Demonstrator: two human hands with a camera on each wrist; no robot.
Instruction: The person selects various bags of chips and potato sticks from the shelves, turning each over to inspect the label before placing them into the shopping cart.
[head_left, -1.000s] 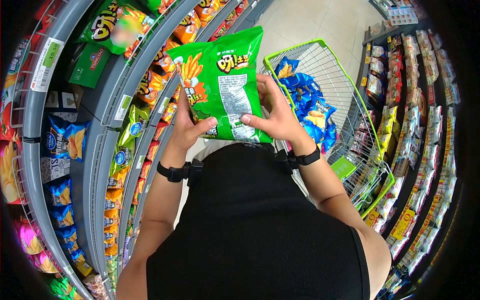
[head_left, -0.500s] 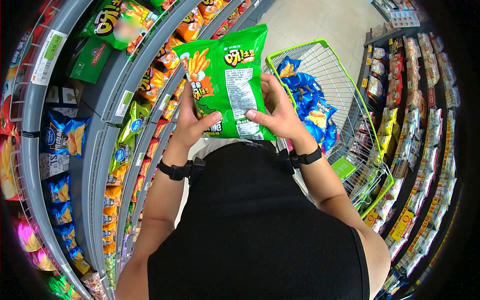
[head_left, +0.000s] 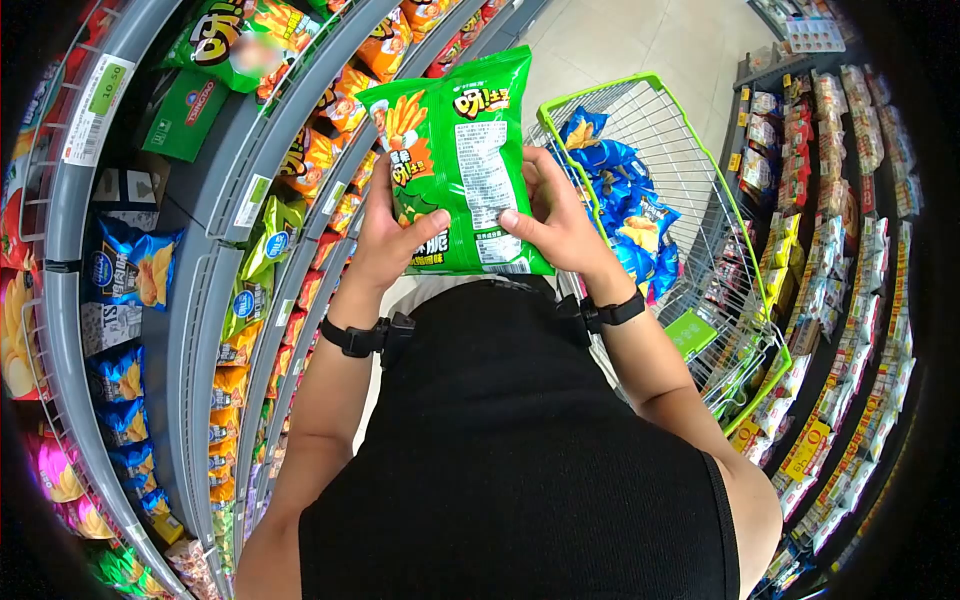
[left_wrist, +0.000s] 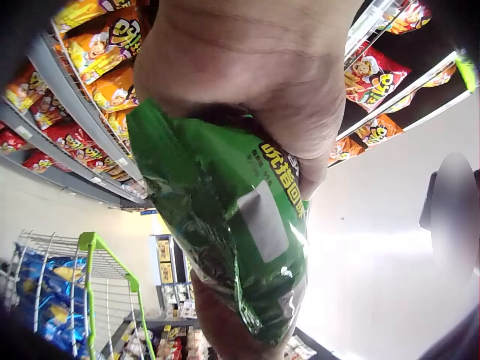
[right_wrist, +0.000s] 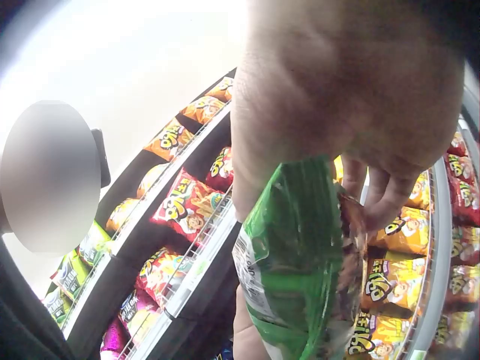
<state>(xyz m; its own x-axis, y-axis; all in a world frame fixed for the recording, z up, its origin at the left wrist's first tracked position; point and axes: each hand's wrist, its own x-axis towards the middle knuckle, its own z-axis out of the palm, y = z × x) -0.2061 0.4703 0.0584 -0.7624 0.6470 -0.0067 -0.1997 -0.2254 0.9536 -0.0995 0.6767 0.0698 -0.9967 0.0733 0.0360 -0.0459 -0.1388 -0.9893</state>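
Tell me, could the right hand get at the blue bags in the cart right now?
Probably, though the right hand must first let go of the green bag it holds: the blue bags look close by, and the cart appears open on top.

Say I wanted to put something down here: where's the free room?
In the cart, there is room between the blue bags and its right side. Pale floor lies open beyond the held green bag, between the left shelves and the cart. Those shelves are crowded with chip bags, the far right with small packets.
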